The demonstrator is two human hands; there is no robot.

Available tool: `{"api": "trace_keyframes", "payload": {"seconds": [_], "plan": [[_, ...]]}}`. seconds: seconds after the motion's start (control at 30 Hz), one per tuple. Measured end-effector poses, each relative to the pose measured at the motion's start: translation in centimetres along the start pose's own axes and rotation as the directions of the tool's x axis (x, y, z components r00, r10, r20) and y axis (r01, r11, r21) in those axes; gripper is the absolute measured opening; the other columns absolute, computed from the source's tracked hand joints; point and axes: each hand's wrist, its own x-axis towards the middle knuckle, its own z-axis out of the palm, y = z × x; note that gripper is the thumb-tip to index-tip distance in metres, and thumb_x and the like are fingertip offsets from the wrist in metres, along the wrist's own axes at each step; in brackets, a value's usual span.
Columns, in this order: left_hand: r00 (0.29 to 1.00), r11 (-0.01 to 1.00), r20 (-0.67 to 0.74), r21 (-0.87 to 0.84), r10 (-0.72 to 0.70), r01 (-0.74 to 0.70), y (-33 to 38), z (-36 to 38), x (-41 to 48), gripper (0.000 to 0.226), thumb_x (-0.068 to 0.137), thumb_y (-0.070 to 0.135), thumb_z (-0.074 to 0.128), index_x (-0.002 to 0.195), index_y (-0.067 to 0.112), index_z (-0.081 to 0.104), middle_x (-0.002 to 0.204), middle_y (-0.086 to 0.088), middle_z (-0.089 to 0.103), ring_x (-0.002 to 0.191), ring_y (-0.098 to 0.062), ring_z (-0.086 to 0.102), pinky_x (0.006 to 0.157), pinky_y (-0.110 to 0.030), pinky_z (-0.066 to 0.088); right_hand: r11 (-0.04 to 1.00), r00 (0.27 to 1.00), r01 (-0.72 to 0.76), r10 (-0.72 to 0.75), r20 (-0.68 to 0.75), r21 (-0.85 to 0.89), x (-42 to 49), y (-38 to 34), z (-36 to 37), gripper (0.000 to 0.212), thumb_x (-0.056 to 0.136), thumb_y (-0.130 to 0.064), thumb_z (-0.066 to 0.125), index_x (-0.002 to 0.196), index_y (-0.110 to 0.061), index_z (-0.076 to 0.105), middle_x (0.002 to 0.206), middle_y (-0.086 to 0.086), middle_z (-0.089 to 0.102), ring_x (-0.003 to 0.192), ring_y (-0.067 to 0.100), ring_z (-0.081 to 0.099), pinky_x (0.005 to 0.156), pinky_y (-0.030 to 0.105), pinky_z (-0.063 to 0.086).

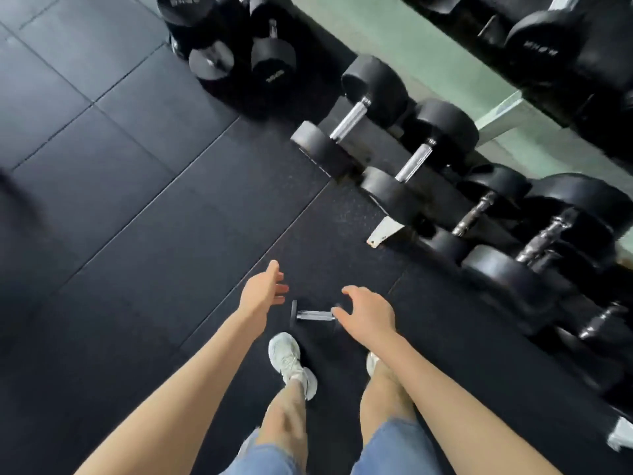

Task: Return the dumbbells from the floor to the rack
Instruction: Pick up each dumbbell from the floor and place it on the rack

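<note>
A small dumbbell [313, 315] with a chrome handle and thin black ends lies on the black rubber floor just ahead of my feet. My left hand [262, 292] hovers above and to its left, fingers straight and holding nothing. My right hand [368, 311] hangs over the dumbbell's right end, fingers relaxed and spread, hiding that end. The dumbbell rack [385, 229] runs along the right side, its lower tier loaded with several large black dumbbells [352, 118].
More black dumbbells [270, 60] stand grouped on the floor at the top centre. My white shoes [289, 361] stand on the mat below the small dumbbell. A pale green wall [376, 32] lies behind the rack. Black floor tiles spread to the left.
</note>
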Motion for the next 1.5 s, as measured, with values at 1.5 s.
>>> {"api": "trace_keyframes", "payload": {"seconds": [1.5], "plan": [[0.894, 0.545, -0.039, -0.804, -0.446, 0.237, -23.2, 18.2, 31.5, 0.046, 0.086, 0.03, 0.067, 0.115, -0.004, 0.059, 0.098, -0.014, 0.068, 0.083, -0.025, 0.067, 0.077, -0.034, 0.057, 0.844, 0.871, 0.414, -0.258, 0.419, -0.341, 27.3, 12.5, 26.2, 0.032, 0.095, -0.039, 0.052, 0.113, -0.013, 0.051, 0.095, 0.005, 0.071, 0.095, 0.027, 0.064, 0.12, 0.041, 0.016]]}}
